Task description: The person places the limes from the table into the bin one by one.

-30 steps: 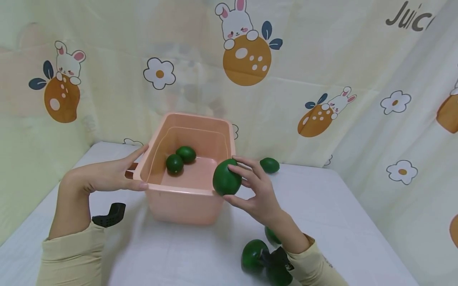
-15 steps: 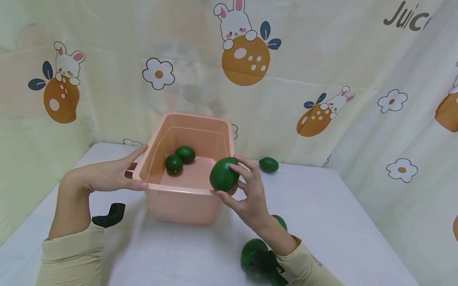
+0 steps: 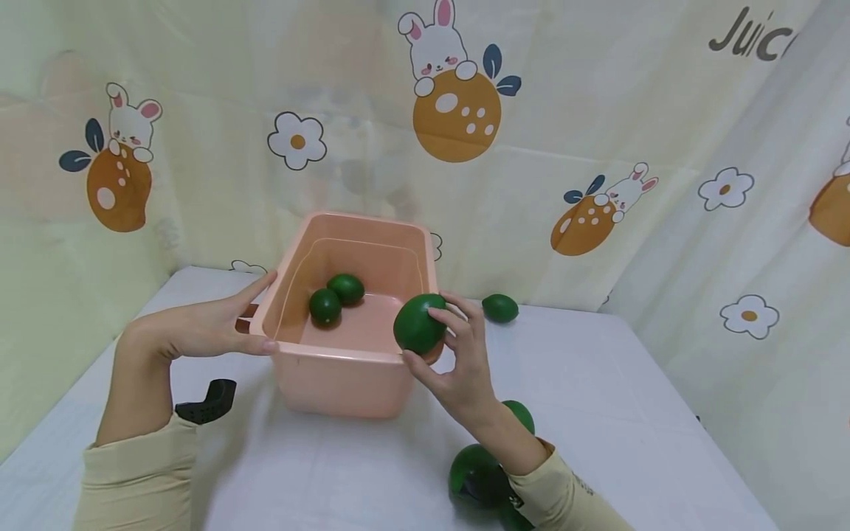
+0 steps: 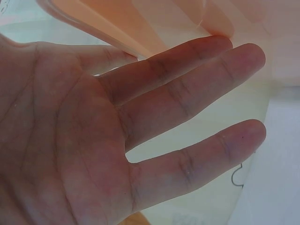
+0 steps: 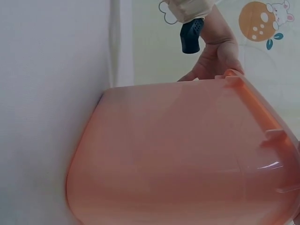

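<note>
In the head view my right hand [image 3: 458, 361] grips a glossy green lime [image 3: 420, 324] between thumb and fingers. Lime and fingers overlap the front right corner of a peach plastic bin [image 3: 341, 383]. Two more limes, the nearer one [image 3: 325, 307] and the farther one [image 3: 346, 288], lie inside on the bin's floor. At the bin's left side, my left hand [image 3: 206, 324] rests on the rim, thumb at the front left corner. Its fingers [image 4: 187, 101] show straight and spread in the left wrist view. The right wrist view shows the bin's outer wall [image 5: 178, 150], not the held lime.
One lime [image 3: 500, 308] lies at the table's back edge, right of the bin. Several others, such as a lime [image 3: 473, 472] under my right forearm, are partly hidden. A printed curtain [image 3: 358, 133] hangs behind the white table [image 3: 319, 472].
My right hand has shifted slightly left and turned more upright with the lime, and its forearm has swung left. The left hand keeps its place on the bin.
</note>
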`<state>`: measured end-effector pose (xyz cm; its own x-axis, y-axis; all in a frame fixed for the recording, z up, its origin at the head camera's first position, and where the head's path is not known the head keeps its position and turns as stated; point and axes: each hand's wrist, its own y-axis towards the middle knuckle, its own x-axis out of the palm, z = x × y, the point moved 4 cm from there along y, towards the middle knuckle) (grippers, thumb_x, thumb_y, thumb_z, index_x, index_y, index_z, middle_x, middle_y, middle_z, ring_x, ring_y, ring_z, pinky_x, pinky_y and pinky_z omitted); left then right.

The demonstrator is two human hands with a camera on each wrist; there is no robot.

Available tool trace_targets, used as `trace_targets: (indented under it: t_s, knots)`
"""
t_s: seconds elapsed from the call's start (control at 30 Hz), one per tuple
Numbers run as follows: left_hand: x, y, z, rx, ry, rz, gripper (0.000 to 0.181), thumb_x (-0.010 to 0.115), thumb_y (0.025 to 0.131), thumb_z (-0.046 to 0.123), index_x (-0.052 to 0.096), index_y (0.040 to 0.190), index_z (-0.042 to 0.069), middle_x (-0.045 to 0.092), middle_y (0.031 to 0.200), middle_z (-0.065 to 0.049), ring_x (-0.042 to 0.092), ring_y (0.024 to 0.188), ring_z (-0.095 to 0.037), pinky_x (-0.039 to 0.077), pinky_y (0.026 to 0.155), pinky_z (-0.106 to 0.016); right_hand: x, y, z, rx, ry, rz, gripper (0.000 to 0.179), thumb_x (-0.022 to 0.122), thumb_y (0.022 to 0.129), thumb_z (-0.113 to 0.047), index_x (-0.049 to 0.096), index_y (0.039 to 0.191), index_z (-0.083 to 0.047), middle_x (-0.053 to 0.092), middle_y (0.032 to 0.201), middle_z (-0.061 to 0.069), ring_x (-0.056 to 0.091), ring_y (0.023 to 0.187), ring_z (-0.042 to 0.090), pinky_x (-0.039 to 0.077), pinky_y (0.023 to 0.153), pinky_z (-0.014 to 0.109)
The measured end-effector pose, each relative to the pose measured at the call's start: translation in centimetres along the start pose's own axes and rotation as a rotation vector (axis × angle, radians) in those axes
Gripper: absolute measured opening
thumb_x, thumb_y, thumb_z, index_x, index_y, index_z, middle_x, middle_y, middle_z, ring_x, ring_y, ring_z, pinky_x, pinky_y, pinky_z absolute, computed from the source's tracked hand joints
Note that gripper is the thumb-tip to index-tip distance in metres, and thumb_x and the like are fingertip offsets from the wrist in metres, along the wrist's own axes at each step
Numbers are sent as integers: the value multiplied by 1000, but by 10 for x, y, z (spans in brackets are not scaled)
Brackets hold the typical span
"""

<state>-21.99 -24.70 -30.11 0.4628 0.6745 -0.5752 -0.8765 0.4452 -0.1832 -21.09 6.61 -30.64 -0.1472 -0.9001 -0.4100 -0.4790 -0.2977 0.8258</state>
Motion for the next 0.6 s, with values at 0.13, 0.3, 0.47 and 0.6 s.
trace_targets:
  t_s: [0.13,0.3,0.47,0.6]
  knots:
    - [0,0,-1,-8,-5,-1,104,67,85,41,-15,149,39,19,156,-11,34,137,-37,36,102,-60,2,-1,2,-11,-14,-26,43,74,80,-13,53,116,-3,37,132,20,51,118,30,53,89,38]
    - [1,2,0,4,-16,0,104,67,85,40,-15,149,39,17,157,-10,33,137,-37,38,101,-59,8,-5,1,-140,-104,-146,23,53,96,-27,63,93,-7,55,112,10,60,100,20,55,78,22]
    - [1,3,0,13,-18,12,104,68,85,39,-13,149,40,16,156,-9,33,136,-38,40,100,-58,8,-4,-1,-179,-155,-275,20,51,98,-24,63,98,-8,61,102,3,59,96,17,54,75,18]
    - [1,2,0,11,-24,9,104,68,84,39,-13,149,40,16,156,-9,33,137,-38,40,100,-58,5,-2,-1,-154,-150,-348,16,54,97,-21,63,101,-9,62,101,2,59,96,16,54,77,19]
